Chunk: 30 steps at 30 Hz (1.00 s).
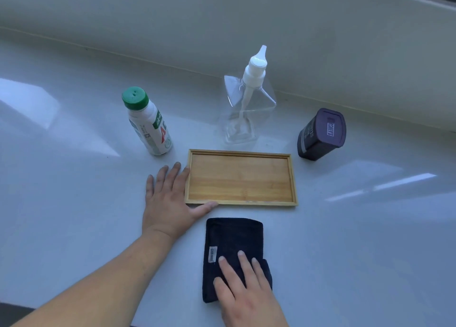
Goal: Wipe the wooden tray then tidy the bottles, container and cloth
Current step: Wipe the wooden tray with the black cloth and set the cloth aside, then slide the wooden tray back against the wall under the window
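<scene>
A rectangular wooden tray (240, 177) lies flat on the white counter, with nothing on it. My left hand (170, 198) rests flat against the tray's left edge, thumb along its near left corner, fingers spread. A folded dark navy cloth (233, 240) lies just in front of the tray. My right hand (243, 289) lies flat on the cloth's near right part, fingers extended. Behind the tray stand a white bottle with a green cap (148, 124) at the left, a clear pump bottle (246, 104) in the middle and a dark purple container (322, 134) at the right.
The white counter (370, 228) meets a pale wall ledge (296, 30) running behind the bottles. The counter's dark front edge (14, 312) shows at the lower left.
</scene>
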Each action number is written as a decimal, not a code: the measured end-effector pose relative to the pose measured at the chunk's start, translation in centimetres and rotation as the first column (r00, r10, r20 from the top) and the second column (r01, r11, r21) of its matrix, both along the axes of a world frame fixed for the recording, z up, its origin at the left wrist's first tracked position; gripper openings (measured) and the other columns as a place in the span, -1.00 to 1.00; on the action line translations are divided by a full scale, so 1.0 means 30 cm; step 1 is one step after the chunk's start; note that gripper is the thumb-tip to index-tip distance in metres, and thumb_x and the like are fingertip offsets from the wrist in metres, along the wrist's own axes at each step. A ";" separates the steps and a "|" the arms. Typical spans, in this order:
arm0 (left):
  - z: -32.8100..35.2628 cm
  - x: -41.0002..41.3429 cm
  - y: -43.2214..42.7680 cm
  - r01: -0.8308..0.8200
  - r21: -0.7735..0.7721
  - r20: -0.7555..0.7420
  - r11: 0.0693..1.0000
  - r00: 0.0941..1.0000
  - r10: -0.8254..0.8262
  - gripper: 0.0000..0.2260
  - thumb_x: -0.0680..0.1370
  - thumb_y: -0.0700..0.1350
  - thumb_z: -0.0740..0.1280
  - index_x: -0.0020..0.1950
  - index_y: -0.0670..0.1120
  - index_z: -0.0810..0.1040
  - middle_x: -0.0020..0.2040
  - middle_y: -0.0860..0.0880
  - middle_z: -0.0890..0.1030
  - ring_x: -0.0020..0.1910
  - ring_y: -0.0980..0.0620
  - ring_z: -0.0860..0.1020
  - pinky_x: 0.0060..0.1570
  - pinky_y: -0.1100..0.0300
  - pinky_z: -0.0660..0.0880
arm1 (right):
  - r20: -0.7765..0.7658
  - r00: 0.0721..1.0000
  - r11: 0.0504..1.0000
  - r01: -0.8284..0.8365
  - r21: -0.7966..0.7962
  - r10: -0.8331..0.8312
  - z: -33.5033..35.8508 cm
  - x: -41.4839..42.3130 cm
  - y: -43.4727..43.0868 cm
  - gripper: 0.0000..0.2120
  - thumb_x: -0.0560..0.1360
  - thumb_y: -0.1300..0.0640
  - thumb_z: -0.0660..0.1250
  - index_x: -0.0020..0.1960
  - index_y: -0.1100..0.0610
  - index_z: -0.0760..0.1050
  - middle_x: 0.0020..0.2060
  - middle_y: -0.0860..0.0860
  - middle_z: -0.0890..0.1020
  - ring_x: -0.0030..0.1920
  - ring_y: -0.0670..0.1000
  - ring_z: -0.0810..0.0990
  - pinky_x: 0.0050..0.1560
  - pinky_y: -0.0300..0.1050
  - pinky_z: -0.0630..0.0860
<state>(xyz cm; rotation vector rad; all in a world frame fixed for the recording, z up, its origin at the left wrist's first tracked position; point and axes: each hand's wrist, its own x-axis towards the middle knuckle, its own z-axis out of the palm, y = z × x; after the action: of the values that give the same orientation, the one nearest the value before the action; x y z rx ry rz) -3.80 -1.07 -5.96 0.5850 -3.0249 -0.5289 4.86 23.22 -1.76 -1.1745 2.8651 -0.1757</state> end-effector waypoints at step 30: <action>0.289 -0.096 0.398 -0.126 0.711 0.178 0.691 0.984 -0.004 -0.69 0.35 0.20 0.17 0.09 0.33 0.42 -0.10 0.18 0.55 -0.18 0.28 0.51 -0.12 0.11 0.53 | 0.906 0.166 -0.035 0.980 -0.194 -0.389 0.269 -0.533 0.524 -0.47 0.40 -0.43 0.12 0.13 -0.10 0.54 0.16 -0.03 0.67 0.23 0.08 0.59 0.39 0.28 0.43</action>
<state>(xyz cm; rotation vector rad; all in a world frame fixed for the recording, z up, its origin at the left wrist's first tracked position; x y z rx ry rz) -6.69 10.87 2.71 0.7634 -2.8166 -1.7914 -11.12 38.95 6.31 0.8594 2.1925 -1.7312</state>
